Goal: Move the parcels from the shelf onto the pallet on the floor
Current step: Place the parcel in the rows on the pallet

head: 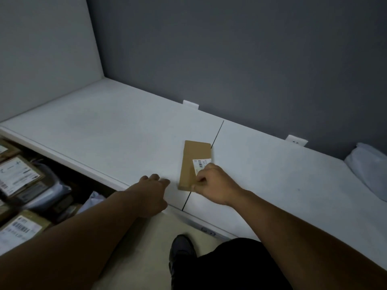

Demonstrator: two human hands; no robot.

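Seemed mostly done: labelled parcels (pixel 18 176) heaped below the shelf (pixel 104 130), left end. Left to move from the shelf: flat brown parcel (pixel 194 162) at front middle, pinched in right hand (pixel 213 185) grip; left hand (pixel 152 191) alongside, grip slack, empty; white bag (pixel 368 172) at right end.

Bare forearms (pixel 94 222), black legwear (pixel 230 266) and one dark shoe (pixel 181 248) show.
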